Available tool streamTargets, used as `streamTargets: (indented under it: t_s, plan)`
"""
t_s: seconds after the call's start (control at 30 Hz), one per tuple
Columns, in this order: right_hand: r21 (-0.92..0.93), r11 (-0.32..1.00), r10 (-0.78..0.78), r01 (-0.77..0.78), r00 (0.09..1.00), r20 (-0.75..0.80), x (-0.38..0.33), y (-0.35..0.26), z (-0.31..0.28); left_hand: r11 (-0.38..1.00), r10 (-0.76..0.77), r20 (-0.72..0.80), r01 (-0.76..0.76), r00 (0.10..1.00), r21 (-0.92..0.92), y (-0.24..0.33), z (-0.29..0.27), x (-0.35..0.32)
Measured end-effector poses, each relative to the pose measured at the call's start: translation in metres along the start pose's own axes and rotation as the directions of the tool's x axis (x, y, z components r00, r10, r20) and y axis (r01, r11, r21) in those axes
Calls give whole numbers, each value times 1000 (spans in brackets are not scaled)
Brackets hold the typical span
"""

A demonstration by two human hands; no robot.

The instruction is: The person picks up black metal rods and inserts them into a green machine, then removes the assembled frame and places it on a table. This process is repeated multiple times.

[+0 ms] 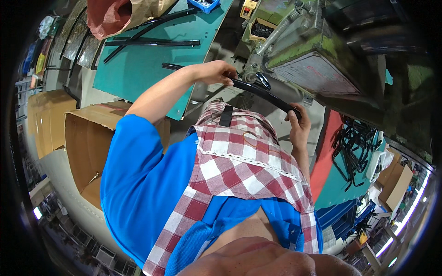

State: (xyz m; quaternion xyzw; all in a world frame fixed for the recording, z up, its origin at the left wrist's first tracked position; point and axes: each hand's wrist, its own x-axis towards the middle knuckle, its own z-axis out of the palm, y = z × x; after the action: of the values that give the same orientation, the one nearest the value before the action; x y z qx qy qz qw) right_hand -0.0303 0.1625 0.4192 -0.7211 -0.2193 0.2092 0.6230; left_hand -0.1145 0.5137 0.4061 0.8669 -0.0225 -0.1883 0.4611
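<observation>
A glossy black tube [264, 94] lies across in front of me, bowed in this view. My left hand [218, 72] is closed round it near its left part, thumb and fingertips pressed together. At the right end, my right hand [298, 124] grips it with curled fingers. Just above the tube's middle is a small shiny black piece [263, 81]; I cannot tell whether it is joined to the tube. Another black tube end [171, 66] shows left of my left forearm; whether it belongs to the same tube is hidden.
A green-painted machine [308, 69] with a spring stands ahead right. On the green table [147, 76] lie black tubes [156, 43], a paper sack [133, 18] and a blue tray [204, 4]. Cardboard boxes [94, 147] stand left. Bent black rods [354, 147] pile up on the right.
</observation>
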Motion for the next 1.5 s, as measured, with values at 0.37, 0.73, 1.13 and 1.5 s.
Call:
streamTargets:
  t_s: [0.37,0.73,1.13,1.5]
  plan:
    - [45,997,-55,62,987,-149,-2,-6,-11,996,58,40,-60,998,67,39,-30,13]
    - [120,992,-2,31,974,-228,4,6,-27,984,179,38,-180,983,3,49,-52,41]
    - [154,988,35,6,964,-265,3,7,-40,999,-14,24,13,1000,33,85,-49,30]
    - [233,973,62,0,963,-261,13,12,-33,994,-100,108,95,989,49,70,-49,45]
